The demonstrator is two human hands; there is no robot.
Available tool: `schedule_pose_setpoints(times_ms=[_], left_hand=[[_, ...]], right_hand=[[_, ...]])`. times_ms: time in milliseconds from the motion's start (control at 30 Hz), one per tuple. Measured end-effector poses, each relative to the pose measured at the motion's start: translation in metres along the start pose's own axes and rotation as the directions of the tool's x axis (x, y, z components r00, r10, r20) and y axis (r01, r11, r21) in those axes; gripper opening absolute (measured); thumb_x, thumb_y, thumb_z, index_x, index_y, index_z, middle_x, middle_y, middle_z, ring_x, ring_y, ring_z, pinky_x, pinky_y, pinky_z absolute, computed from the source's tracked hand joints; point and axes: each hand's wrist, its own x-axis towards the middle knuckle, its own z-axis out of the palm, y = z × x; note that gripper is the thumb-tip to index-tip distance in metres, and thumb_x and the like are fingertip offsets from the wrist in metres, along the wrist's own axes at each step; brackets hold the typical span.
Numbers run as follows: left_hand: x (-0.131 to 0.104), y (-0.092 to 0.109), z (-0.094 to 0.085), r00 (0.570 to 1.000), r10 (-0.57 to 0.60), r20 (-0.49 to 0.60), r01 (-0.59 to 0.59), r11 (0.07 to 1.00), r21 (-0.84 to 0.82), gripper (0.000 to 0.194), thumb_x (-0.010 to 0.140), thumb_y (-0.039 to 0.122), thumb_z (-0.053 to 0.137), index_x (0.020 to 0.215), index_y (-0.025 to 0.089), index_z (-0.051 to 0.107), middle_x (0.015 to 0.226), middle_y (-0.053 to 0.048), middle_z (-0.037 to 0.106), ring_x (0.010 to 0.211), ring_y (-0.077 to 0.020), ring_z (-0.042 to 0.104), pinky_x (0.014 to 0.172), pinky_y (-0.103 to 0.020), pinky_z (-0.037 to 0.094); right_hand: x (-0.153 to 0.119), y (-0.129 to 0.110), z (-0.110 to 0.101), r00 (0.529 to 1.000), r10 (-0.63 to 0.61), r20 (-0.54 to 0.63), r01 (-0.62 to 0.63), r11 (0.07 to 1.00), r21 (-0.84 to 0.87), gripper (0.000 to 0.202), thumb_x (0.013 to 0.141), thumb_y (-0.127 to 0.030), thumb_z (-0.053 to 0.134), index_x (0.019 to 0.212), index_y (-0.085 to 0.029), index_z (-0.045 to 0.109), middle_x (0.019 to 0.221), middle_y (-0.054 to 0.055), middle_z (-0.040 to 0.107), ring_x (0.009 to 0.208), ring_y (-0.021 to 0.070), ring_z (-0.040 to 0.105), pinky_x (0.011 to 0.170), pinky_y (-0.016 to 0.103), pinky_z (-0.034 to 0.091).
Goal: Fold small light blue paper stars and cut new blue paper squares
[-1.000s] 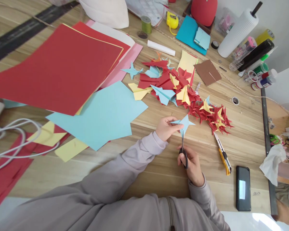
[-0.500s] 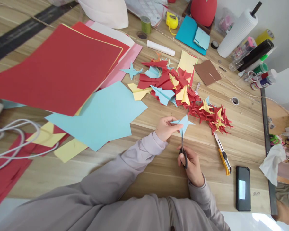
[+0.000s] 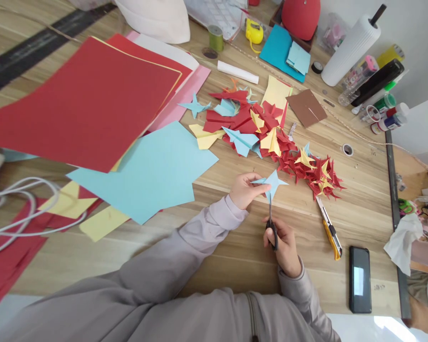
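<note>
Between the thumb and fingers of my left hand (image 3: 248, 190) is a light blue folded paper swallow (image 3: 275, 180), its pointed wings spread. My right hand (image 3: 287, 242) is closed round the black handles of a pair of scissors (image 3: 272, 232). The scissor blades point away from me and meet the lower end of the blue paper; whether they are parted is too fine to tell. Just beyond my hands lies a heap of folded paper pieces (image 3: 288, 159) in red, yellow and blue.
Large red paper sheets (image 3: 82, 104) and a light blue sheet (image 3: 153, 175) cover the left side. A utility knife (image 3: 330, 230) and a phone (image 3: 360, 280) lie to the right. Bottles (image 3: 388, 118) and a yellow tape measure (image 3: 254, 32) stand at the back. White cable (image 3: 21, 228) loops at far left.
Almost nothing differs. Both hands, the blue paper and the scissors stay in the same place; the view has shifted very slightly.
</note>
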Motion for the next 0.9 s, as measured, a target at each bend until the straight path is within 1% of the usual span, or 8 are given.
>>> schedule_pose_setpoints(times_ms=[333,533,733,900], left_hand=[[-0.0007,0.0003,0.0005,1.0,0.003,0.026,-0.002,1.0,-0.024,0.029,0.047,0.028,0.082,0.054,0.013,0.058,0.052,0.002,0.06,0.047,-0.0104,0.056,0.048,-0.023,0.05],[-0.0006,0.0008,0.0009,1.0,-0.022,0.017,0.022,0.999,-0.04,0.029,0.046,0.026,0.082,0.054,0.012,0.058,0.053,0.001,0.062,0.049,-0.0107,0.057,0.049,-0.023,0.05],[-0.0014,0.0012,0.0011,1.0,-0.012,0.011,0.012,1.0,-0.029,0.028,0.047,0.027,0.081,0.054,0.012,0.058,0.053,0.001,0.061,0.049,-0.0108,0.057,0.049,-0.023,0.05],[-0.0004,-0.0007,0.0003,1.0,-0.017,0.01,0.017,0.999,-0.033,0.027,0.047,0.026,0.08,0.055,0.012,0.058,0.053,0.001,0.062,0.049,-0.0115,0.058,0.049,-0.024,0.05]], right_hand=[[-0.0014,0.0026,-0.002,1.0,0.006,0.006,-0.006,1.0,0.007,0.037,0.079,-0.048,0.057,0.095,-0.015,0.058,0.046,-0.005,0.049,0.04,0.0086,0.04,0.043,0.022,0.033],[-0.0006,0.0019,-0.0009,1.0,0.009,0.009,-0.01,1.0,0.021,0.036,0.08,-0.048,0.057,0.095,-0.015,0.057,0.047,-0.005,0.048,0.041,0.0087,0.04,0.043,0.022,0.033],[0.0002,-0.0004,0.0011,1.0,-0.013,-0.001,0.013,1.0,0.016,0.037,0.079,-0.049,0.056,0.093,-0.015,0.056,0.046,-0.006,0.045,0.041,0.009,0.04,0.043,0.023,0.032],[0.0003,0.0002,0.0011,1.0,-0.008,0.007,0.008,1.0,0.023,0.036,0.08,-0.049,0.055,0.094,-0.015,0.055,0.047,-0.006,0.045,0.042,0.0085,0.039,0.043,0.022,0.032]])
